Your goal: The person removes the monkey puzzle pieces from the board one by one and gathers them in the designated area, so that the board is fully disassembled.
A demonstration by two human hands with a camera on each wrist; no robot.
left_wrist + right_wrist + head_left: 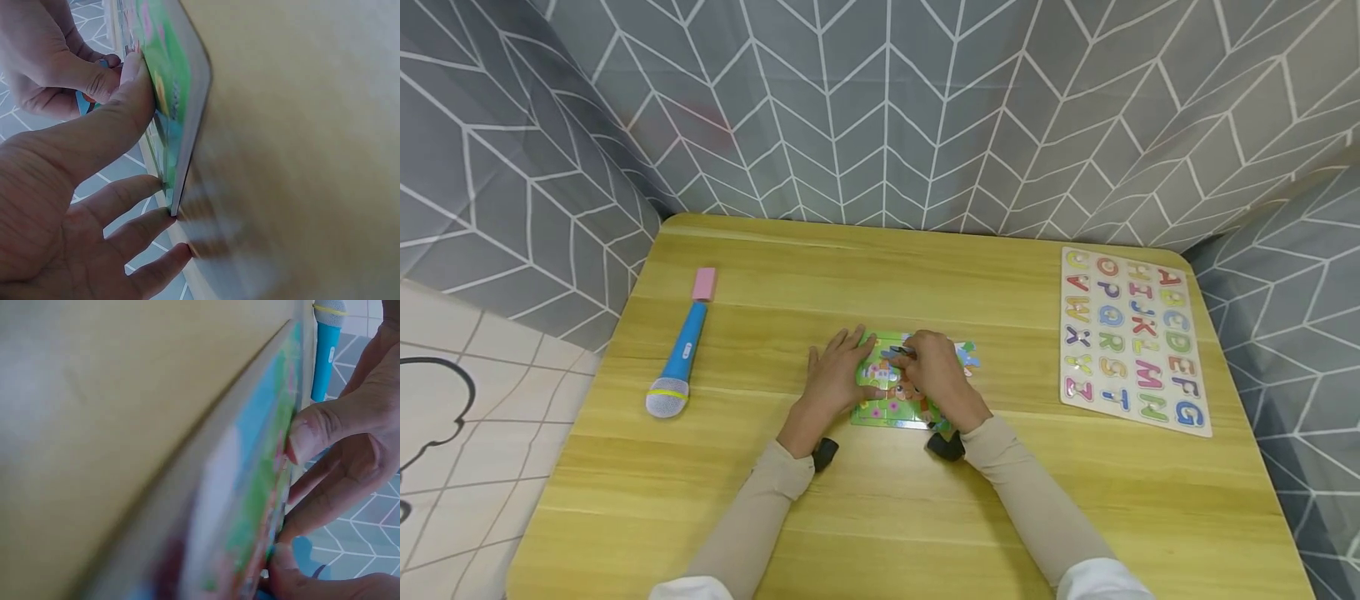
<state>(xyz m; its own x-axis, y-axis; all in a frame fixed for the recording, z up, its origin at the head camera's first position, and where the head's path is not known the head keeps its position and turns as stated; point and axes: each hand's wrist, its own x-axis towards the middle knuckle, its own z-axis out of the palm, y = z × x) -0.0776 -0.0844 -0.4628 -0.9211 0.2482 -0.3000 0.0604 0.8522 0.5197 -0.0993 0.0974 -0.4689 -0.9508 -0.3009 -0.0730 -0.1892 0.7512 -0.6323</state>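
Picture puzzle point(883, 412) is flat on the desk point(850, 275), mid-desk, right in front of me. Left grip point(838, 377): fingers apart and spread, thumb lying across the puzzle face, index and middle fingertips touching the board's edge by one corner. Right grip point(940, 373): over the puzzle's right half, fingertips together, clamped on a small blue puzzle piece point(83, 104); its full shape is hidden by my fingers. A blue-and-green bit point(968, 356) shows just past my right grip; can't tell if it's loose or fitted. Left side of desk: blue microphone point(681, 358), grey head toward me, pink block point(703, 284) at the handle end. Right side, well apart from the puzzle: letter board point(1133, 340), set slightly askew. Grey curtain point(865, 108) behind the desk, white zigzag lines on it.
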